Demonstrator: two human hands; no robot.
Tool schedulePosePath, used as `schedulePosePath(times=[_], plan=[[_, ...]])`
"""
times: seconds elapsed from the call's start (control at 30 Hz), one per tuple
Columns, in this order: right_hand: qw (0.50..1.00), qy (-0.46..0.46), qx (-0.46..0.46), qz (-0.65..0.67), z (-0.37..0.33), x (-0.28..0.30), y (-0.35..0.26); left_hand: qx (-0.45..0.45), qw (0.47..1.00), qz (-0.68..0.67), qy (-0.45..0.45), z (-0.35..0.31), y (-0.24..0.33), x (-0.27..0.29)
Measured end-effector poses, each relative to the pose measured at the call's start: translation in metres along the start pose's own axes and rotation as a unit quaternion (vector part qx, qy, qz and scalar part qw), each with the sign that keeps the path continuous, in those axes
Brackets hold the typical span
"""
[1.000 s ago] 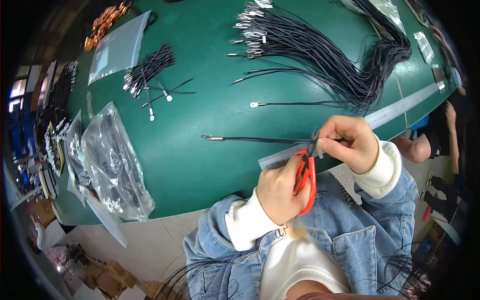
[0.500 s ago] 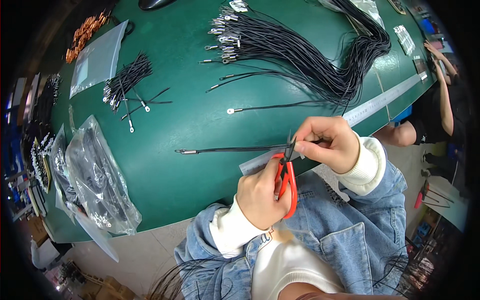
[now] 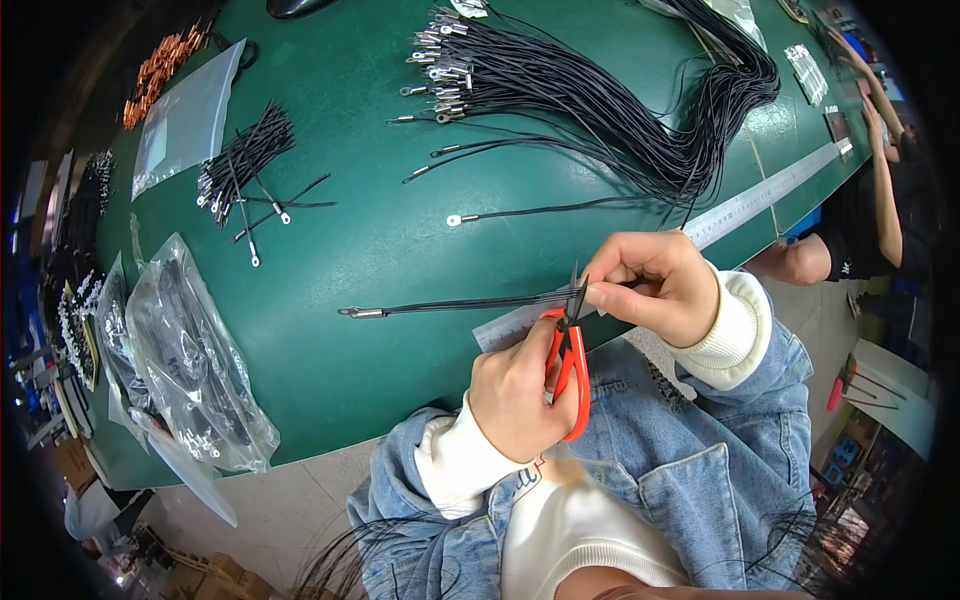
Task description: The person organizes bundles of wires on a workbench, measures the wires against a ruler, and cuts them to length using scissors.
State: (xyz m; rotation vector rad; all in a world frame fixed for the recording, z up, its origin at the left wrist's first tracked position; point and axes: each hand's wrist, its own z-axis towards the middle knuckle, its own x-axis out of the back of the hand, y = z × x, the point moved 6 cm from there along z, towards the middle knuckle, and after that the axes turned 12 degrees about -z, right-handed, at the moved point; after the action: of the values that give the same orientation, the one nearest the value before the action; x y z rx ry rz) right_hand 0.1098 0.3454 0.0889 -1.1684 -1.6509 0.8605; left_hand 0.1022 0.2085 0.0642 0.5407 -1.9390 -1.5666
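My left hand [image 3: 515, 400] grips red-handled snips [image 3: 572, 375], blades pointing up at a thin black cord [image 3: 460, 304]. My right hand [image 3: 655, 285] pinches that cord just right of the blades, over the near table edge. The cord runs left across the green table [image 3: 380, 240] and ends in a small metal terminal [image 3: 360, 313]. The blades meet the cord beside my right fingertips. A long steel ruler [image 3: 760, 195] lies along the table edge, passing under both hands.
A large bundle of black cords with metal terminals [image 3: 560, 90] fans over the far table. A smaller bunch of short cords [image 3: 245, 155] lies left. Plastic bags of parts [image 3: 190, 360] sit at the left edge. Another person [image 3: 880, 180] is at the right.
The view has shifted slightly, so the table sits lower left in the picture. Both hands keep the same hold, with the snips still at the cord.
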Motion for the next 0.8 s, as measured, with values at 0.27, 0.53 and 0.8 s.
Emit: schedulePosePath(times=[0.27,0.53,0.8], plan=[[1.0,-0.004,0.013,-0.007,0.0013,-0.0007,-0.0031,-0.02,1.0,0.003,0.015,0.0004,0.0025,0.0022],[1.0,-0.005,0.01,0.009,0.0015,-0.0022,-0.0047,0.002,1.0,-0.006,0.012,0.0003,0.0015,0.0029],[1.0,-0.003,0.007,0.012,0.0019,-0.003,-0.0042,-0.021,0.999,0.026,0.017,0.0,0.0029,0.0041]])
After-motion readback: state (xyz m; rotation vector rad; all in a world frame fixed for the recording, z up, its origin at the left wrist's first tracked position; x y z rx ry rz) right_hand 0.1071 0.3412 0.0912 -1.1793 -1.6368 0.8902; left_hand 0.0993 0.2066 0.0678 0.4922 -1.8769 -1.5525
